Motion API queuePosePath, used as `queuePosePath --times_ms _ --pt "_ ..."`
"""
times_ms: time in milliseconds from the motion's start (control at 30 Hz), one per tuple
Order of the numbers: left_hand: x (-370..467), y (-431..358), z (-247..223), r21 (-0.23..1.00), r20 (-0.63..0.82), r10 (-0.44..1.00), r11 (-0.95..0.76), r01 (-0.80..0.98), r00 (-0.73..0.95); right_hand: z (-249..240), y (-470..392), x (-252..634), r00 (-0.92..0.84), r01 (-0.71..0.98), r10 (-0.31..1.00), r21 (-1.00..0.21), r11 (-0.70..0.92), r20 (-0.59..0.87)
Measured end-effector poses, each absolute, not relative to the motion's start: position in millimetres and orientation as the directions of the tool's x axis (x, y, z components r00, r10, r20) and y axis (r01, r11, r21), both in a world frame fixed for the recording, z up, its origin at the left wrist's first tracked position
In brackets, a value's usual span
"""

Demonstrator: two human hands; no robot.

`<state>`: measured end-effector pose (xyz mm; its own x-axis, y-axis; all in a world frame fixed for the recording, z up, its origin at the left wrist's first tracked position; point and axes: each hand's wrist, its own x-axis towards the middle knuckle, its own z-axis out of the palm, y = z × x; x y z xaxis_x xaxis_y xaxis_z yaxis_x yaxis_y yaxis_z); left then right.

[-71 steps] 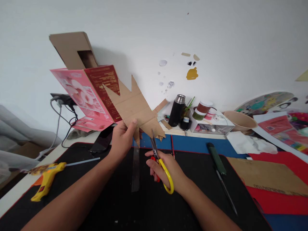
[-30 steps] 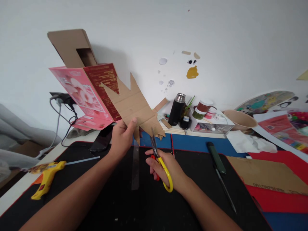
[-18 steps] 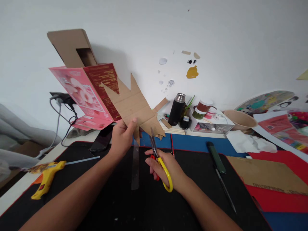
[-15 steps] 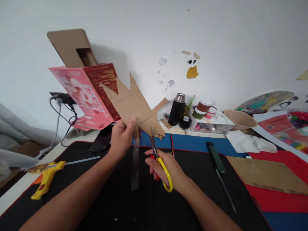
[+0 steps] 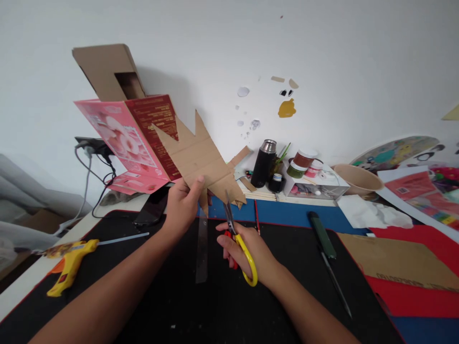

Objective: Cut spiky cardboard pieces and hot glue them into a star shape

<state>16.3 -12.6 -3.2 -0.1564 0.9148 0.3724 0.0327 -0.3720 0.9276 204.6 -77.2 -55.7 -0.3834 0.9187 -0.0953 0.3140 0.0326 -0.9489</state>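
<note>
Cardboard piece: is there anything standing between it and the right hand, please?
Only the scissors, which the right hand itself holds; their blades reach the lower edge of the cardboard piece. Nothing else visible stands between.

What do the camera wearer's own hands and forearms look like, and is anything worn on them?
The left hand and right hand are both bare, with no gloves and no ring in view, though some fingers are partly hidden. The left forearm and right forearm show no sleeve, watch, bracelet or markings as far as the picture reaches.
</note>
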Motion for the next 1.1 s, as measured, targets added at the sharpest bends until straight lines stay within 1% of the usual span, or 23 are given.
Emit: queuePosePath --times_ms 400,700,1100 --pt "15.0 -9.6 -7.8 0.926 0.375 0.908 -0.375 0.038 -0.185 -58.0 -77.9 203.1 -0.370 0.302 0.924 -0.953 0.021 -0.097" --pt "15.0 -11.0 -5.0 0.918 0.396 0.904 -0.392 0.055 -0.164 -56.7 -77.6 202.2 -0.353 0.325 0.930 -0.946 0.019 -0.102" --pt "15.5 -12.3 -2.3 0.928 0.373 0.911 -0.371 0.045 -0.174 -56.2 -77.9 203.4 -0.369 0.330 0.923 -0.944 0.021 -0.108"
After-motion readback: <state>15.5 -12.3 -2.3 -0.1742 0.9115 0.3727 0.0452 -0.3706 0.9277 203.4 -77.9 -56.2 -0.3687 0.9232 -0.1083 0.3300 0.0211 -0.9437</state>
